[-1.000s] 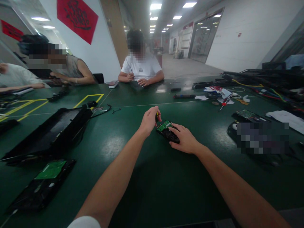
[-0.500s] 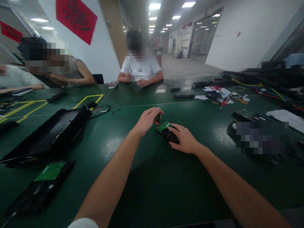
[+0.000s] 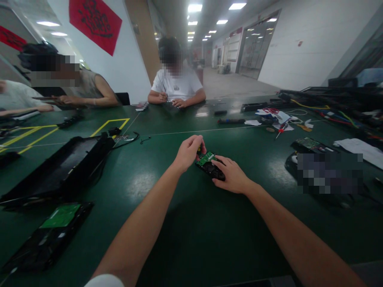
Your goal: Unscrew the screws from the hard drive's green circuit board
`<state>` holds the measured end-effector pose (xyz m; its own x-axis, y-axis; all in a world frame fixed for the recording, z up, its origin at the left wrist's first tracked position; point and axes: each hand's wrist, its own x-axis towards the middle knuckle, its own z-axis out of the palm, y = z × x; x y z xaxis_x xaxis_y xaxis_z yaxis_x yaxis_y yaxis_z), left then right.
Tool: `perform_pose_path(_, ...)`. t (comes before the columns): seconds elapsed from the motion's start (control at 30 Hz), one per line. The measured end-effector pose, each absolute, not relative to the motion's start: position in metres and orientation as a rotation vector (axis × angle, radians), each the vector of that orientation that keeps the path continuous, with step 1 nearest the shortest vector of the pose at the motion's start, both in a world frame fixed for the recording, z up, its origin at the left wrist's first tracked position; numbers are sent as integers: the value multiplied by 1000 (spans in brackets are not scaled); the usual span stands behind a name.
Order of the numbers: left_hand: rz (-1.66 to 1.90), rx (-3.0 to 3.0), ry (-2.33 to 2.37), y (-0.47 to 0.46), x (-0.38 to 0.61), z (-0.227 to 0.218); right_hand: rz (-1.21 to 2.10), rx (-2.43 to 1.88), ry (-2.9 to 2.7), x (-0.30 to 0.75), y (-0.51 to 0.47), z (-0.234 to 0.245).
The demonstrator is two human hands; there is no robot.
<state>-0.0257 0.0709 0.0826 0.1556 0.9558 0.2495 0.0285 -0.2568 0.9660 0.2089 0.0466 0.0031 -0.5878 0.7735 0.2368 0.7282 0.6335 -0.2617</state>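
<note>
A black hard drive (image 3: pixel 210 170) with a green circuit board on its upper face lies on the table in front of me. My right hand (image 3: pixel 231 173) is closed over its right side, thumb at the near edge and fingers across the top. At the drive's far left corner, my left hand (image 3: pixel 190 152) is closed around a small black-and-yellow screwdriver (image 3: pixel 199 150). Most of the screwdriver is hidden by the fingers, and its tip cannot be made out.
On the left are a long black housing (image 3: pixel 64 165) and another black unit with a green board (image 3: pixel 60 217). Blurred dark parts (image 3: pixel 326 175), a red-handled screwdriver (image 3: pixel 280 130) and tangled cables (image 3: pixel 338 115) lie right. A person in white (image 3: pixel 178 87) sits opposite.
My left hand has turned slightly, and more of its fingertips show over the drive's corner. My right hand stays on the drive. The person at left has lowered their hands.
</note>
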Motion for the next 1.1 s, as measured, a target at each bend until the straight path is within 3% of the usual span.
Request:
perform_pose_path(0.47,1290,1588,1200,75,-42,92,198,-1224,-2541,208,46,6)
perform_pose_path(0.83,1212,1237,896,74,-34,88,203,-1239,-2546,208,46,6)
perform_pose_path(1.1,1284,1343,1043,75,-41,92,221,-1232,-2537,208,46,6)
